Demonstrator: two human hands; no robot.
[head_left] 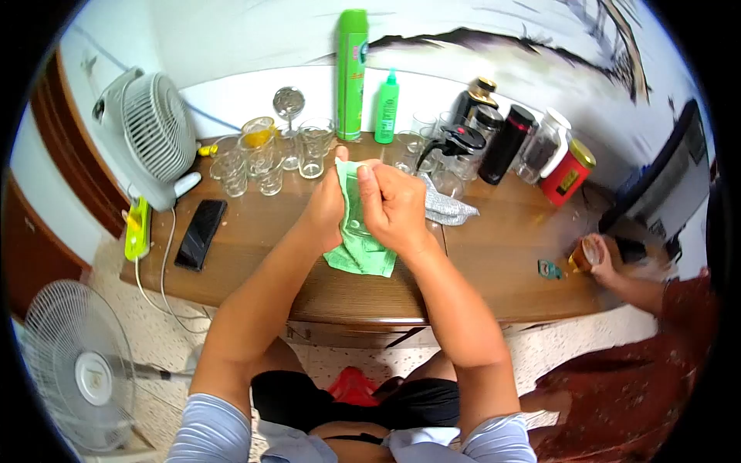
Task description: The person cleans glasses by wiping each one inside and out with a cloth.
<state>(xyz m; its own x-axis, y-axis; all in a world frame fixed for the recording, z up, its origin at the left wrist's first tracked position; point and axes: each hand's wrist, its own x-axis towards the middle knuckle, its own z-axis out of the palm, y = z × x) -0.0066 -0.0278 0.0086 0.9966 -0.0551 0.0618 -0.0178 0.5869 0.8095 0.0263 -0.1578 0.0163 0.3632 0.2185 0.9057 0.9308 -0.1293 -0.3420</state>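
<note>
Above the middle of the wooden table, my left hand (328,202) is closed on the left edge of a green cloth (361,256). My right hand (395,202) grips the same cloth from the other side, its thumb pointing up. The cloth's lower end hangs loose below both hands. A clear, shiny patch shows between the hands, but I cannot tell whether a glass is inside the cloth. Behind my left hand stand several clear glass cups (268,176). Beyond my right hand are more glasses (407,150) and a crumpled silvery packet (448,207).
A green spray can (352,77) and a green bottle (387,108) stand at the back. A black flask (506,145) and a red tin (568,174) are right. Left are a phone (201,234) and a fan (154,127). Another person's hand (606,266) holds an amber-coloured cup (587,253).
</note>
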